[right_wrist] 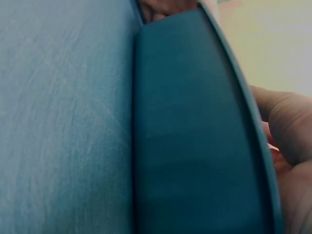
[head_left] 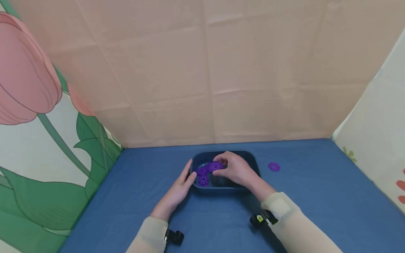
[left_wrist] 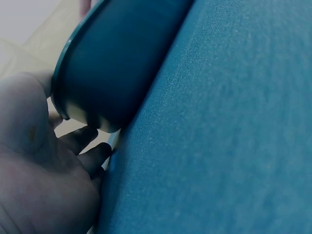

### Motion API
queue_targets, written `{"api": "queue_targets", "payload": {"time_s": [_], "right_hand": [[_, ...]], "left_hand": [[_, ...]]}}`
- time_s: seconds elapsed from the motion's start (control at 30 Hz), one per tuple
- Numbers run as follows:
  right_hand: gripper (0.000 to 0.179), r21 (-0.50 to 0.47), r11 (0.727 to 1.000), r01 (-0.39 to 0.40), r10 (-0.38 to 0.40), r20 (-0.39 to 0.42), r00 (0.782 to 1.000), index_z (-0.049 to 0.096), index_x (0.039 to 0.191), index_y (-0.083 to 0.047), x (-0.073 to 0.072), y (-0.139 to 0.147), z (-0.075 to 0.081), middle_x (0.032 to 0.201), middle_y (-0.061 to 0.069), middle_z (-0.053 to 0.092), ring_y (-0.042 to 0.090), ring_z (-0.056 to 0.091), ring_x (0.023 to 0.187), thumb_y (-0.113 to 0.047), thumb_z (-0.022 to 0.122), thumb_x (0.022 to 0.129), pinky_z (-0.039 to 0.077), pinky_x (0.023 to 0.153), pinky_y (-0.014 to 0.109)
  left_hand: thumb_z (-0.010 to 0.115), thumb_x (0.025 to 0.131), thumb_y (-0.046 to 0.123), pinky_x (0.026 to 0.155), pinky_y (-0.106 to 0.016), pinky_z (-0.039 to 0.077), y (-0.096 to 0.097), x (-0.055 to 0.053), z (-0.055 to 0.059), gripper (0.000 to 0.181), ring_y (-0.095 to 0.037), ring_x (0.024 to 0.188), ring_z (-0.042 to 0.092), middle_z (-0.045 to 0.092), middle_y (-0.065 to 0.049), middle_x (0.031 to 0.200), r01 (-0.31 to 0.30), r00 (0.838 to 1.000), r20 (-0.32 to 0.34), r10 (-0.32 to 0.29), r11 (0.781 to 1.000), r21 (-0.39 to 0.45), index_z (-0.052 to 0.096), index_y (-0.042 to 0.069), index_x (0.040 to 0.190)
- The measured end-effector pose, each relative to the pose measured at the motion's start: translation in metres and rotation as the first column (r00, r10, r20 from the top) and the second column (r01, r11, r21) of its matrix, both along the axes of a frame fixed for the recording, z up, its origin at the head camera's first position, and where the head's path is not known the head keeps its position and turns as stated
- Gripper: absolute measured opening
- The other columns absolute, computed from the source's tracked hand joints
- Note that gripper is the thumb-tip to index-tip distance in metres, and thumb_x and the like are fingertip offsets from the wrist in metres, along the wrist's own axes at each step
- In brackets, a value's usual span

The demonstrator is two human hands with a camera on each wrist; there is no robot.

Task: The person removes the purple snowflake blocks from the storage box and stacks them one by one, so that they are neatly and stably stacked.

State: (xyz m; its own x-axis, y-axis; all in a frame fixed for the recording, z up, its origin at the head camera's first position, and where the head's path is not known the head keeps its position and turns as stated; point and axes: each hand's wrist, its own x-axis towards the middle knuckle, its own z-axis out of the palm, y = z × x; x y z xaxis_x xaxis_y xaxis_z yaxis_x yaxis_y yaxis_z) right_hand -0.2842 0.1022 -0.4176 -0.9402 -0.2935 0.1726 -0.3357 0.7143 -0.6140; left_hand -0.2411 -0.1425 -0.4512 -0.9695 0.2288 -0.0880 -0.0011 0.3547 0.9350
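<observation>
A dark blue plastic tray (head_left: 218,190) stands on the blue cloth, with several purple notched discs (head_left: 203,180) gathered at its left side. My left hand (head_left: 179,189) lies against the tray's left end, fingers along the outer wall and thumb close by the rim. In the left wrist view, the left fingertips (left_wrist: 95,157) meet the tray wall (left_wrist: 122,58). Over the tray's inside, my right hand (head_left: 236,169) pinches a purple notched disc (head_left: 216,166) between thumb and fingers. The near tray wall (right_wrist: 195,126) hides this disc in the right wrist view.
One more purple disc (head_left: 274,167) lies flat on the cloth to the right of the tray. Behind the blue table cloth (head_left: 316,196) hangs a beige sheet (head_left: 209,70). A tulip-printed panel (head_left: 57,147) borders the left side, and a pale panel (head_left: 379,133) the right.
</observation>
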Motion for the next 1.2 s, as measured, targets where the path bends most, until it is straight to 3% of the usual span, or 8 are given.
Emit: {"api": "queue_targets", "payload": {"time_s": [0.13,0.27,0.67,1.2], "right_hand": [[0.039,-0.032,0.999,0.009,-0.011,-0.058,0.998,0.071,0.113,-0.03,0.006,0.008,0.006,0.098,-0.009,0.062,0.016,0.057,0.093,-0.041,0.085,0.078,0.05,0.08,0.034],[0.041,-0.073,0.997,0.023,-0.029,-0.081,0.996,0.07,0.116,-0.029,0.01,0.018,0.01,0.099,-0.009,0.061,0.018,0.057,0.093,-0.043,0.083,0.079,0.049,0.078,0.033],[0.04,-0.115,0.989,0.096,-0.11,-0.123,0.986,0.069,0.113,-0.029,0.014,0.051,0.017,0.1,-0.006,0.061,0.017,0.054,0.091,-0.046,0.082,0.08,0.047,0.077,0.034],[0.051,-0.136,0.977,0.163,-0.176,-0.091,0.98,0.067,0.118,-0.025,0.005,0.083,0.02,0.106,-0.001,0.06,0.021,0.056,0.092,-0.056,0.077,0.079,0.049,0.074,0.034]], "left_hand": [[0.042,0.097,0.066,0.123,-0.057,0.011,-0.003,-0.008,-0.015,0.067,-0.023,0.155,0.006,0.008,0.012,0.166,0.002,1.0,-0.011,-0.002,1.0,-0.013,0.01,0.052,0.154],[0.041,0.095,0.07,0.123,-0.055,0.012,-0.005,-0.011,-0.021,0.066,-0.02,0.155,0.006,0.008,0.016,0.165,0.017,1.0,-0.023,-0.017,1.0,-0.012,0.009,0.057,0.151],[0.041,0.093,0.074,0.123,-0.054,0.012,-0.006,-0.013,-0.024,0.065,-0.016,0.154,0.005,0.007,0.021,0.164,0.024,1.0,-0.012,-0.024,1.0,-0.014,0.008,0.062,0.148],[0.042,0.092,0.075,0.123,-0.055,0.011,-0.005,-0.013,-0.021,0.065,-0.014,0.154,0.004,0.006,0.023,0.163,0.012,1.0,-0.008,-0.012,1.0,-0.018,0.01,0.063,0.147]]}}
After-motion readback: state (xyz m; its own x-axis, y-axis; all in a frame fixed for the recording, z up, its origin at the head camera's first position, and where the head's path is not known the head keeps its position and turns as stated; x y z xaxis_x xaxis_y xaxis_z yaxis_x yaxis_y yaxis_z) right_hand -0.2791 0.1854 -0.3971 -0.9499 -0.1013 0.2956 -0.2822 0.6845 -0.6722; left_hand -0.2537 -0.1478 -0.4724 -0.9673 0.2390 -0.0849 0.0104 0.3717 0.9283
